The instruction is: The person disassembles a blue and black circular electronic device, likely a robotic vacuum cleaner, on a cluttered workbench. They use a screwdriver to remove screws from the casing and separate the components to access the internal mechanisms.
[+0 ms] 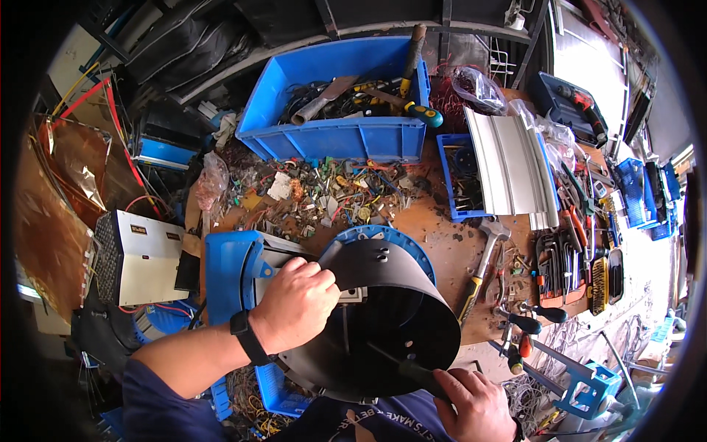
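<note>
A wide black cylinder (383, 267) lies on its side at the table's near edge, its open end toward me. Behind it shows a round blue flange (423, 254). My left hand (298, 302) is closed in a fist at the cylinder's left side; what its fingers grip is hidden. Beside those knuckles a small pale metal block (355, 295) sits against the cylinder. In my right hand (475, 405) is a screwdriver (416, 372) with a dark handle, its thin shaft pointing into the cylinder. The tip is lost in the dark interior.
A blue machine body (228, 272) stands left of the cylinder. Small scrap parts (331, 191) cover the table before a big blue crate (331, 140) of tools. To the right lie a hammer (482, 258), bent white panels (508, 162), hex keys (560, 265) and several screwdrivers.
</note>
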The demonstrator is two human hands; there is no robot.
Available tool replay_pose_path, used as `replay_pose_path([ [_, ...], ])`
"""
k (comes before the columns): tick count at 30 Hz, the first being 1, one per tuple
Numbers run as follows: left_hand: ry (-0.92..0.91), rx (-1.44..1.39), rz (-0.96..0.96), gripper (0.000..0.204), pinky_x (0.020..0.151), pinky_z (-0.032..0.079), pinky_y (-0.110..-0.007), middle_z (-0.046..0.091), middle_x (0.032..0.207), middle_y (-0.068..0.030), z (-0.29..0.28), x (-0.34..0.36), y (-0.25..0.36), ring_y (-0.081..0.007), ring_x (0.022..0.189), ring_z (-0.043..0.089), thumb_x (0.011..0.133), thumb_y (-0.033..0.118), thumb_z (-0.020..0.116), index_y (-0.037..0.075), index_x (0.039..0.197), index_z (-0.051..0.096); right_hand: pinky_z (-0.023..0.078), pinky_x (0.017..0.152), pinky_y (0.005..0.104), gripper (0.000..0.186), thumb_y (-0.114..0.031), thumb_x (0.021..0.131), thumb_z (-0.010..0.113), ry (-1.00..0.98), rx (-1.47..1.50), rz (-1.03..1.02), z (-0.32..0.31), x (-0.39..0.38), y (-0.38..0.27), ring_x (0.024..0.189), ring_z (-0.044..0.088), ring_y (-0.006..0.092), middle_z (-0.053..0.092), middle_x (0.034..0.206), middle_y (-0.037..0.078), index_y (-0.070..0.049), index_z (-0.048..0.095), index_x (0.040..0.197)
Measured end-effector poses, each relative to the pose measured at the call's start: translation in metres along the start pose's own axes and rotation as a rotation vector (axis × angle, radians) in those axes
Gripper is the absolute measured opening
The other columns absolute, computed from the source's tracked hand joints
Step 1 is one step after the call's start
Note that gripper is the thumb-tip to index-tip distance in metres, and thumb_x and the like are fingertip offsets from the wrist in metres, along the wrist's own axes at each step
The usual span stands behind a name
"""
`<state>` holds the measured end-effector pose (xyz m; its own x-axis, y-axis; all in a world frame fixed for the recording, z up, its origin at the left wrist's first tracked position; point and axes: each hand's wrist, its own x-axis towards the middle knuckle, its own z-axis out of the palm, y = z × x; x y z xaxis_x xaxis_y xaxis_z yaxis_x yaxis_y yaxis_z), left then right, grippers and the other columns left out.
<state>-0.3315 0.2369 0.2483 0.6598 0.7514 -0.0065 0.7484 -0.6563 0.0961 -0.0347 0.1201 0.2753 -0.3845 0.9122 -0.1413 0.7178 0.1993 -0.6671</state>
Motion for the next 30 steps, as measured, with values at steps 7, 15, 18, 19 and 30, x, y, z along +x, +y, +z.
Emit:
replay_pose_path([
  [7, 0.061, -0.035, -0.099, 0.017, 0.076, 0.045, -0.042, 0.059, 0.075, -0.0072, -0.003, 0.012, -0.013, -0.0263, 0.078, 0.058, 0.081, 0.015, 0.069, 0.007, 0.067, 0.063, 0.047, 0.079, 0.0427, 0.039, -0.009, 0.084, 0.064, 0.052, -0.030, -0.043, 0.002, -0.002, -0.001, 0.088, 0.062, 0.0340, 0.063, 0.104, 0.015, -0.001, 0.060, 0.122],
  [15, 0.024, 0.036, -0.179, 0.019, 0.074, 0.050, -0.045, 0.064, 0.077, -0.0132, 0.001, 0.063, -0.040, -0.0330, 0.076, 0.064, 0.086, 0.018, 0.064, 0.004, 0.073, 0.065, 0.053, 0.076, 0.0427, 0.050, -0.007, 0.077, 0.070, 0.091, -0.029, -0.097, 0.013, 0.008, -0.005, 0.088, 0.063, 0.0362, 0.062, 0.108, 0.020, 0.002, 0.056, 0.123],
  [18, -0.007, 0.009, -0.264, 0.020, 0.075, 0.053, -0.048, 0.066, 0.081, -0.0167, -0.001, 0.078, -0.048, -0.0367, 0.078, 0.066, 0.086, 0.018, 0.064, 0.001, 0.075, 0.066, 0.053, 0.077, 0.0432, 0.049, -0.007, 0.077, 0.069, 0.153, -0.023, -0.080, 0.013, 0.012, -0.013, 0.089, 0.063, 0.0367, 0.061, 0.107, 0.021, 0.003, 0.056, 0.123],
  [19, -0.008, 0.008, -0.274, 0.020, 0.076, 0.053, -0.048, 0.067, 0.082, -0.0175, 0.000, 0.083, -0.050, -0.0374, 0.080, 0.066, 0.085, 0.018, 0.064, 0.001, 0.076, 0.067, 0.053, 0.077, 0.0426, 0.048, -0.007, 0.078, 0.068, 0.173, -0.056, -0.094, 0.010, 0.018, -0.019, 0.090, 0.063, 0.0366, 0.061, 0.107, 0.021, 0.004, 0.055, 0.123],
  [30, 0.048, 0.007, -0.216, 0.016, 0.074, 0.055, -0.048, 0.067, 0.075, -0.0235, 0.009, 0.082, -0.056, -0.0408, 0.075, 0.068, 0.078, 0.013, 0.065, -0.002, 0.073, 0.070, 0.057, 0.072, 0.0341, 0.016, -0.010, 0.088, 0.050, 0.113, -0.490, 0.053, 0.068, 0.164, -0.036, 0.081, 0.071, 0.0277, 0.068, 0.086, 0.018, -0.001, 0.062, 0.090],
])
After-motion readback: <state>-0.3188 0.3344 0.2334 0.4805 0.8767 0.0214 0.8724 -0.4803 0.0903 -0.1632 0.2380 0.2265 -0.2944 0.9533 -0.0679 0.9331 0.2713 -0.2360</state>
